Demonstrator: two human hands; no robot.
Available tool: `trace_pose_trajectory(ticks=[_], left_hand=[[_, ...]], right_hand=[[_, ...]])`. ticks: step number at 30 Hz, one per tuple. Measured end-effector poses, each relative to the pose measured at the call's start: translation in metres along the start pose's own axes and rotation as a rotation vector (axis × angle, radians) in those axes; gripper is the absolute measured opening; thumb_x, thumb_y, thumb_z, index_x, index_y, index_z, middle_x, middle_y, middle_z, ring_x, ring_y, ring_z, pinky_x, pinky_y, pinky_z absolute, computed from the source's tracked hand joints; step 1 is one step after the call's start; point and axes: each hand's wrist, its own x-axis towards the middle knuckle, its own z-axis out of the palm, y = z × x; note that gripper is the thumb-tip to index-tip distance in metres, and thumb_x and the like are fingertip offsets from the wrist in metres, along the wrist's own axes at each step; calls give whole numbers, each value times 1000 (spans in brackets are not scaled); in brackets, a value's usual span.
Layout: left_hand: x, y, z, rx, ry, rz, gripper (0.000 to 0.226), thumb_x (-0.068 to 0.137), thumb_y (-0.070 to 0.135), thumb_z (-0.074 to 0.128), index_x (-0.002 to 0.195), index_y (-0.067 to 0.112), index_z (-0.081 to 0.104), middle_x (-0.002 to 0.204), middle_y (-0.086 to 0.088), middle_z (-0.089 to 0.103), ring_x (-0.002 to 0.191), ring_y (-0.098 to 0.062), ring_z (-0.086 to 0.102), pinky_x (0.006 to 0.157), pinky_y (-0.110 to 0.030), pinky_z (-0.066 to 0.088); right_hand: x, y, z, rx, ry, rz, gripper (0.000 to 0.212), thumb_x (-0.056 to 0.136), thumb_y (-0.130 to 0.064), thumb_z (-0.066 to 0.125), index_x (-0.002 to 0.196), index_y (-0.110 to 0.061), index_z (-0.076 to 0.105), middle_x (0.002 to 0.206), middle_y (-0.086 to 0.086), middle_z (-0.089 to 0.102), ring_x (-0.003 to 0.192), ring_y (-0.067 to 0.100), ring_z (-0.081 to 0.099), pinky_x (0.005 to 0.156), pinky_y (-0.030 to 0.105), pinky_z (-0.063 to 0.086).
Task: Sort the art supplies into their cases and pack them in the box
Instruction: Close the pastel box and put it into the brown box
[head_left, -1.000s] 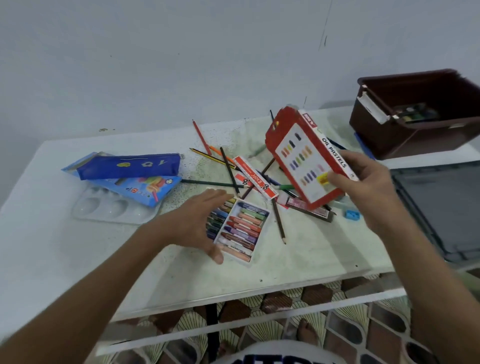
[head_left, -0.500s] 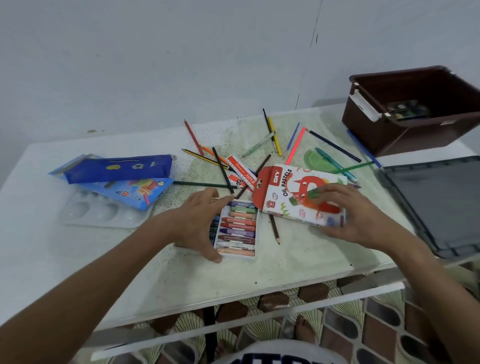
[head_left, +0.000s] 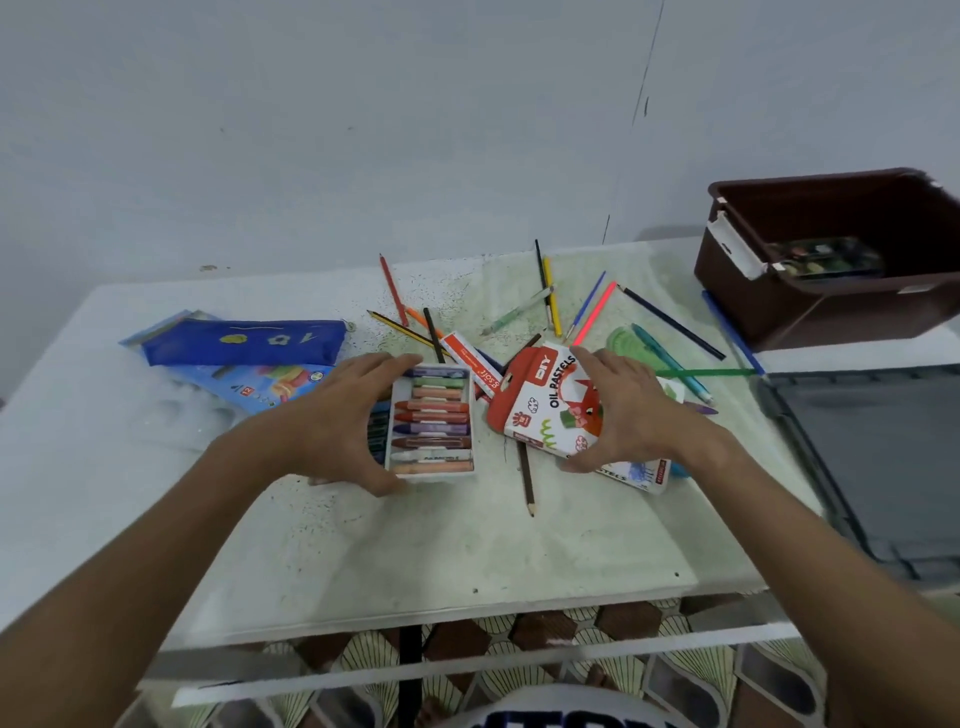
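Item: oil-pastel tray (head_left: 432, 422), on the bench (head_left: 457, 551); my left grip (head_left: 332, 415) clamped its edges, presumably steadying it for sleeving. Item: pastel carton (head_left: 545, 400), just right of the tray; right grip (head_left: 631, 410) curled over it. Loose pencils (head_left: 670, 322) lay behind; brown box (head_left: 831, 306) stood far right.

A home, likely — patterned tiled floor (head_left: 545, 631), plain painted wall (head_left: 363, 130).
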Motion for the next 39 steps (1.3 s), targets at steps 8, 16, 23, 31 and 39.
trace_pose_trajectory(ticks=[8, 16, 23, 31, 39], left_hand=[[9, 22, 2, -57, 0, 46, 124, 51, 60, 84, 147, 41, 8, 146, 14, 28, 125, -5, 38, 108, -32, 37], [4, 28, 8, -66, 19, -11, 122, 51, 65, 81, 147, 40, 10, 148, 12, 28, 126, -6, 36, 110, -37, 36], [-15, 37, 20, 34, 39, -39, 124, 56, 63, 81, 150, 35, 5, 153, 7, 19, 138, -15, 22, 114, -38, 23], [-45, 26, 35, -213, 48, -58, 120, 51, 58, 85, 146, 38, 15, 138, 17, 30, 124, -4, 36, 105, -27, 37], [-107, -11, 40, -103, 103, -105, 128, 43, 68, 80, 149, 35, 15, 148, 13, 27, 139, -7, 24, 116, -36, 28]], right_hand=[[-11, 13, -11, 204, -123, -287, 129, 52, -51, 88, 149, -37, 4, 150, -27, 7, 138, 4, 16, 117, 40, 26], [-15, 6, -16, 137, -152, -367, 130, 53, -54, 87, 152, -35, 4, 156, -23, -1, 143, 0, -4, 120, 40, 11], [-19, -19, -13, 37, -90, -448, 124, 56, -50, 88, 152, -27, 13, 152, -10, 14, 135, 4, 4, 108, 24, 8], [-27, -23, -4, 90, -200, -441, 119, 57, -55, 86, 150, -39, 14, 158, -13, 1, 140, 1, -3, 116, 36, 5], [-38, -83, 24, 63, -107, -592, 113, 58, -62, 81, 150, -34, 22, 156, -6, 4, 143, 14, -4, 114, 38, 7]])
